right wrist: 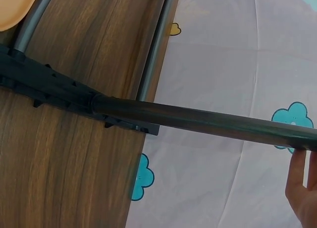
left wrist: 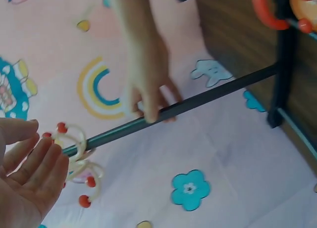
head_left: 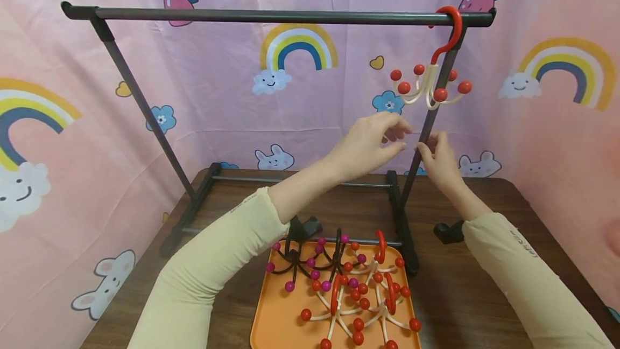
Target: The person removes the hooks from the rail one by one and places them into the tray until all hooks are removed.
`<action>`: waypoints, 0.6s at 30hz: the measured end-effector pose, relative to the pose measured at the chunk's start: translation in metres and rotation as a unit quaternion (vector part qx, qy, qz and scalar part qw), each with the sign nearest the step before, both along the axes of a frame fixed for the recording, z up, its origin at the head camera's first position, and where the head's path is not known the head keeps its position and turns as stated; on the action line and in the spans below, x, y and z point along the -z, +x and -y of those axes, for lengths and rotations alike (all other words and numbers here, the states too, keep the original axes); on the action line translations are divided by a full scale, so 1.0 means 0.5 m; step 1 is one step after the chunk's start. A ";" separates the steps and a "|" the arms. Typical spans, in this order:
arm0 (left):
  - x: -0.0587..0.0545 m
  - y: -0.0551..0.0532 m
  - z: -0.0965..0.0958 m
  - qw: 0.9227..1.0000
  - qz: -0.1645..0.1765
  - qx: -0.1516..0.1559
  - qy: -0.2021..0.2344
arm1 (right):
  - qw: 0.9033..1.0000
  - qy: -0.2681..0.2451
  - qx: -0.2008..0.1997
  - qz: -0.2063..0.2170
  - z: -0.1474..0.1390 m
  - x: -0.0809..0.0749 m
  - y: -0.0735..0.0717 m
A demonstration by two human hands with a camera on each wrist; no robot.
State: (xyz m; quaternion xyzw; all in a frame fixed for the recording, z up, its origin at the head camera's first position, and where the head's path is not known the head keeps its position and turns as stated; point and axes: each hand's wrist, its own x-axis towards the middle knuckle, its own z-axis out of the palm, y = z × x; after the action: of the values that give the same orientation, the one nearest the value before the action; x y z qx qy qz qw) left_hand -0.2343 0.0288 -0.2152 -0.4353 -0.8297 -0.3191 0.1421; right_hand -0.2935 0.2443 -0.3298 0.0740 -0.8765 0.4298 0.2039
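A hanger with a red hook and cream prongs tipped with red balls (head_left: 429, 88) hangs near the right end of the rack's top bar (head_left: 271, 16). Just below and left of it is my left hand (head_left: 370, 136), fingers loosely bent and holding nothing; the left wrist view has this hand (left wrist: 32, 173) beside the hanger's prongs (left wrist: 81, 176). My right hand (head_left: 441, 160) is at the rack's right post (head_left: 417, 163). Its fingers and thumb lie on both sides of the post in the left wrist view. Only its fingers (right wrist: 297, 171) show in the right wrist view, touching the post.
An orange tray (head_left: 278, 316) at the front holds several more hangers, some black with magenta balls (head_left: 293, 257), others cream and red (head_left: 334, 306). The rack's base (head_left: 404, 230) stands on the wooden table (head_left: 460, 295). A patterned cloth (head_left: 218, 79) hangs behind.
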 end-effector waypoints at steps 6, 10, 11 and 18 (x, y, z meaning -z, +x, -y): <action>-0.062 -0.040 -0.040 0.997 0.004 -0.023 0.078 | 1.000 0.001 -0.001 -0.001 -0.004 -0.003 0.002; -0.100 -0.058 -0.068 0.991 0.033 -0.047 0.119 | 1.000 0.002 0.002 -0.005 -0.002 -0.004 0.000; -0.109 -0.062 -0.075 0.990 0.040 -0.052 0.125 | 1.000 0.002 0.002 -0.008 -0.001 -0.004 -0.001; -0.147 -0.091 -0.124 0.986 0.085 -0.084 0.118 | 1.000 0.001 0.005 0.010 0.000 -0.003 0.002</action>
State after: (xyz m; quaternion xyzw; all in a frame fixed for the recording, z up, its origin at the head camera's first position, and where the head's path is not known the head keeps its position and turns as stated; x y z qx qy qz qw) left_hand -0.2798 0.0908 -0.1416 -0.3153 -0.8292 -0.4375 0.1473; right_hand -0.2927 0.2442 -0.3283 0.0660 -0.8790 0.4289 0.1975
